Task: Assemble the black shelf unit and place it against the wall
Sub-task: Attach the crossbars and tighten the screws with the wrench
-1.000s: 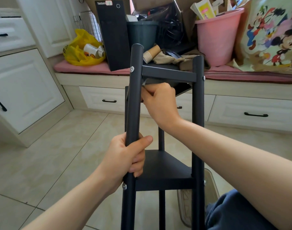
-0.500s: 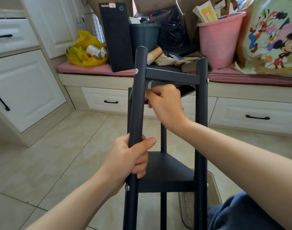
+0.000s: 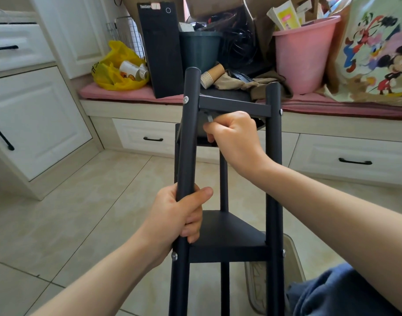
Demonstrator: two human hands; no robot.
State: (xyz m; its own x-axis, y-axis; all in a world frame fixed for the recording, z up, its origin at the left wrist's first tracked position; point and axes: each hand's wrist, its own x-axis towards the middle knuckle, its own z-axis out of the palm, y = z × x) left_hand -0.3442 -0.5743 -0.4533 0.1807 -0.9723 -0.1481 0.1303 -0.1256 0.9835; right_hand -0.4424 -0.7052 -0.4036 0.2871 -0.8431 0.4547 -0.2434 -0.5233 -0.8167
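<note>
The black shelf unit (image 3: 232,238) stands tilted in front of me, with three round posts and triangular shelves fixed by silver screws. My left hand (image 3: 179,220) grips the near left post (image 3: 189,133) just above the middle shelf. My right hand (image 3: 234,137) reaches between the posts under the top shelf (image 3: 234,104) and pinches a small grey metal tool (image 3: 209,117), likely a hex key, close to the left post. The tool's tip and the screw it meets are hidden by the post and my fingers.
A pink-cushioned window bench (image 3: 131,94) with drawers lies behind, crowded with a black computer case (image 3: 160,49), dark bin (image 3: 200,51), pink bucket (image 3: 305,53), yellow bag (image 3: 117,67) and cartoon bag (image 3: 378,49). White cabinets (image 3: 33,115) stand left. A clear plastic tray (image 3: 293,258) lies on the tiled floor.
The view has shifted slightly and the shelf unit sits a little lower and to the right in frame. My right hand has turned a little under the top shelf, showing more of the grey tool.
</note>
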